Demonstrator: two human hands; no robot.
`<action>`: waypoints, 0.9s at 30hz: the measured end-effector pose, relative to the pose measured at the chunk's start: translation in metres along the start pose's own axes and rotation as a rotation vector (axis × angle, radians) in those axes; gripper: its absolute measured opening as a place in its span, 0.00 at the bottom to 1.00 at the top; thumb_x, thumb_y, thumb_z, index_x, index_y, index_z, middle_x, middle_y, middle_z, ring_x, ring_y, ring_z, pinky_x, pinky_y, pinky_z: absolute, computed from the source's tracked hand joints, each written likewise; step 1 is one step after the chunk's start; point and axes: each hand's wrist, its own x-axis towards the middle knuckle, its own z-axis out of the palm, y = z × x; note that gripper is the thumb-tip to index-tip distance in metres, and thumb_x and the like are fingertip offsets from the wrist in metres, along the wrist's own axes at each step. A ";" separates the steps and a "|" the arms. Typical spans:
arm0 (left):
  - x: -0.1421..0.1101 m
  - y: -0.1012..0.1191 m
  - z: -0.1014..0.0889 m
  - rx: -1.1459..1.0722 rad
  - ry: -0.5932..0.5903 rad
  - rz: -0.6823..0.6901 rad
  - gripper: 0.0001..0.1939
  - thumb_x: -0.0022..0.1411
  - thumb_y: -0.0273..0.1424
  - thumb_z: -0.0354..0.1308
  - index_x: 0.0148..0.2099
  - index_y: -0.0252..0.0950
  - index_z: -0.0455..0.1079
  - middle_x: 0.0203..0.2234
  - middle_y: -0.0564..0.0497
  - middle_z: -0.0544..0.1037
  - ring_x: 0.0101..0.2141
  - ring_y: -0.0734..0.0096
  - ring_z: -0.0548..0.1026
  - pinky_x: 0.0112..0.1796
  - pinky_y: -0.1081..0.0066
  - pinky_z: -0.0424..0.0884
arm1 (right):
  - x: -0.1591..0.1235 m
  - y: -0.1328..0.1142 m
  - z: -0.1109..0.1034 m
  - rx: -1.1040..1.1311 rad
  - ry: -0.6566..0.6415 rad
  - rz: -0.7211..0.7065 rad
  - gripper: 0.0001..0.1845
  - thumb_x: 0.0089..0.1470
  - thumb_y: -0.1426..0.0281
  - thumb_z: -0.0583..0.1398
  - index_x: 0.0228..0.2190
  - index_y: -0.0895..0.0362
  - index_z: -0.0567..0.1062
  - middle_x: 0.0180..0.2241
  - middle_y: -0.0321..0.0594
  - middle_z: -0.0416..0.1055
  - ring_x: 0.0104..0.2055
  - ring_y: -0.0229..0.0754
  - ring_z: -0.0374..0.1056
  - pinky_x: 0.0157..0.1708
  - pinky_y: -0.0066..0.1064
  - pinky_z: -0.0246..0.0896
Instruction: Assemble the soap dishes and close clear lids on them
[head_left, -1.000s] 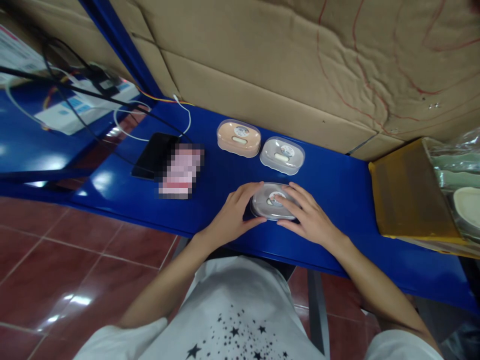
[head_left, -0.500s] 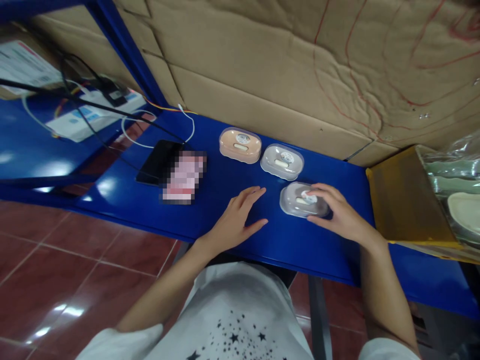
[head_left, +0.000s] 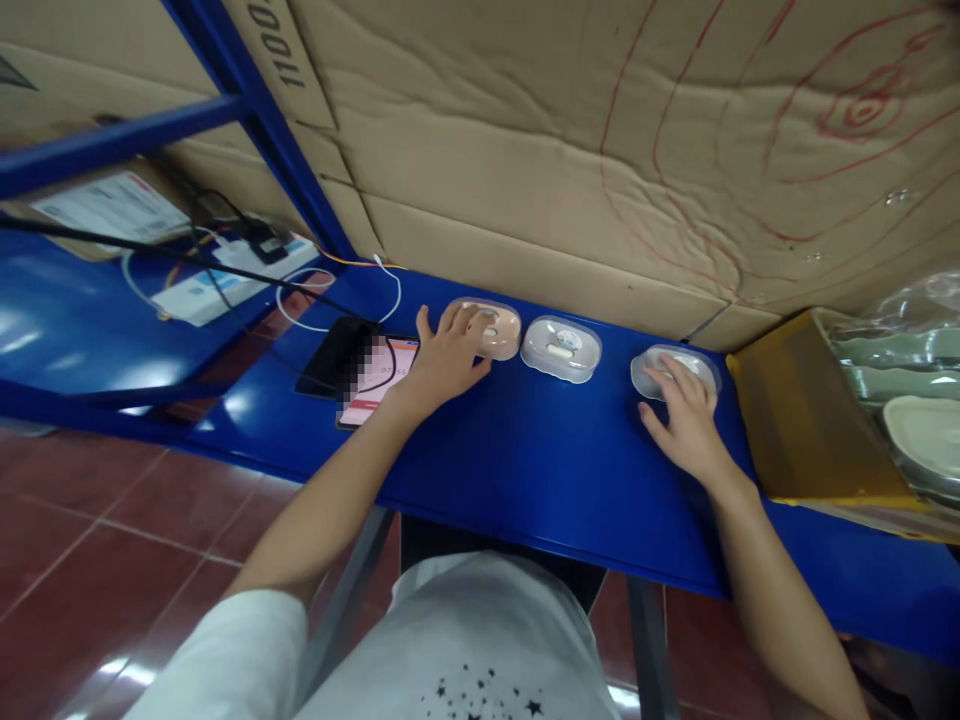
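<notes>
A peach plastic box (head_left: 504, 335) with a clear lid, resembling a soap box, stands near the cardboard backing. My left hand (head_left: 448, 358) is over its left part with fingers spread, the thumb by its front edge; whether it presses on the box I cannot tell. Right of that box is a grey box (head_left: 561, 350) of the same shape, with a round label and a pale bar on top. A second grey box (head_left: 701, 370) stands farther right, near the carton. My right hand (head_left: 681, 410) lies with outstretched fingers over its top, thumb apart from it.
A phone with a lit screen (head_left: 390, 365) leans on a black object (head_left: 330, 350) at left, among cables. A power strip (head_left: 225, 285) lies beyond the blue post. At right, a carton (head_left: 817, 420) holds wrapped pale-green pieces on the blue table (head_left: 525, 480).
The nearer grey box has moved right and back, toward the carton, with my right hand. My left hand has moved left and back onto the peach box. The view has shifted slightly.
</notes>
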 end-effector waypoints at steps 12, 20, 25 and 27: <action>-0.085 0.028 -0.032 -0.095 -0.294 0.123 0.28 0.65 0.39 0.70 0.64 0.44 0.67 0.70 0.38 0.65 0.68 0.37 0.66 0.63 0.38 0.64 | -0.010 -0.101 0.001 0.203 -0.124 -0.377 0.24 0.71 0.68 0.58 0.65 0.50 0.70 0.72 0.53 0.62 0.73 0.59 0.60 0.68 0.59 0.57; -0.032 0.018 -0.040 -0.018 -0.095 0.013 0.30 0.64 0.38 0.69 0.64 0.37 0.63 0.63 0.36 0.72 0.65 0.39 0.69 0.67 0.39 0.58 | -0.016 -0.109 0.022 0.245 -0.205 -0.468 0.29 0.72 0.67 0.58 0.71 0.51 0.65 0.73 0.55 0.61 0.73 0.60 0.61 0.68 0.61 0.59; 0.020 0.001 -0.027 0.070 -0.246 -0.150 0.30 0.62 0.36 0.70 0.63 0.36 0.64 0.64 0.34 0.71 0.69 0.36 0.63 0.69 0.27 0.43 | -0.016 -0.106 0.025 0.244 -0.229 -0.453 0.28 0.73 0.65 0.57 0.71 0.50 0.65 0.73 0.55 0.61 0.72 0.60 0.61 0.67 0.63 0.61; 0.033 -0.004 -0.022 0.059 -0.321 -0.149 0.29 0.61 0.36 0.71 0.60 0.37 0.66 0.60 0.37 0.75 0.67 0.36 0.67 0.67 0.26 0.47 | -0.016 -0.105 0.025 0.245 -0.237 -0.453 0.27 0.73 0.65 0.57 0.69 0.52 0.67 0.73 0.55 0.62 0.73 0.60 0.61 0.67 0.62 0.61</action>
